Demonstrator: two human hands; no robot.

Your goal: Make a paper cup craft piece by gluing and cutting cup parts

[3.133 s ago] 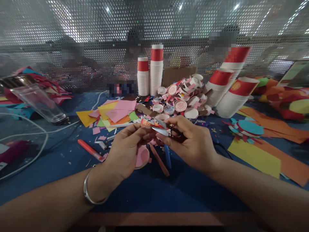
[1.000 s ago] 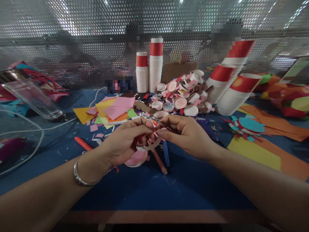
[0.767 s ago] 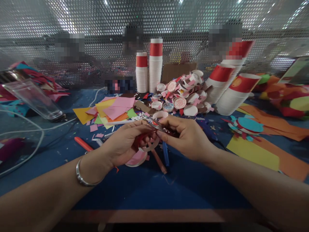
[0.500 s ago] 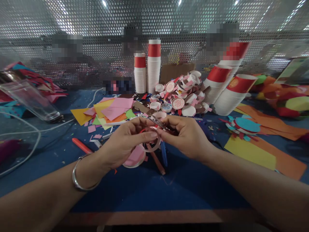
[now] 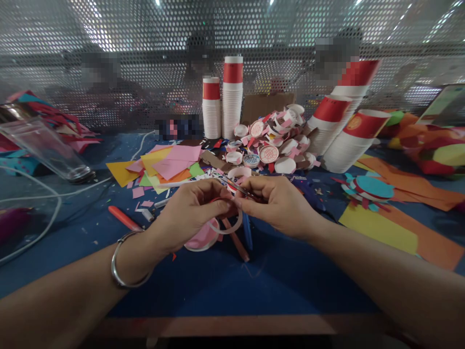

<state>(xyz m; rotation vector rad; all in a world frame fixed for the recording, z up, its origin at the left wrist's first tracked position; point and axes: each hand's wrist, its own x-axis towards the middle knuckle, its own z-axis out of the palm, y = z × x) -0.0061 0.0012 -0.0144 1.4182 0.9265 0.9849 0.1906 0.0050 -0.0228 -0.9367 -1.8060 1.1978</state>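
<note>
Between the fingers of my left hand [image 5: 198,208] is a paper cup ring [image 5: 229,230], with a pale rim curving below the fingertips and some red showing. My right hand [image 5: 279,203] is closed on slim metal scissors [image 5: 240,189], their blades pointing left over the ring; the handles are mostly hidden in the palm. Both sets of fingertips nearly meet. Below my left hand lies a round cup base with pink paper [image 5: 204,236]. A brown marker [image 5: 236,241] and a blue pen [image 5: 247,231] lie beneath the hands, partly covered.
Behind the hands is a pile of cut cup pieces [image 5: 269,154]. Stacked paper cups [image 5: 232,111] stand at the back, with leaning stacks [image 5: 337,128] at right. Coloured paper [image 5: 178,162] lies left, a red marker [image 5: 123,218] nearer, a blue-topped paper turtle [image 5: 374,186] right.
The ring has turned and dropped slightly, so more of its pale rim shows below my fingers. The scissors' blades now appear parted. Both hands stay nearly in place.
</note>
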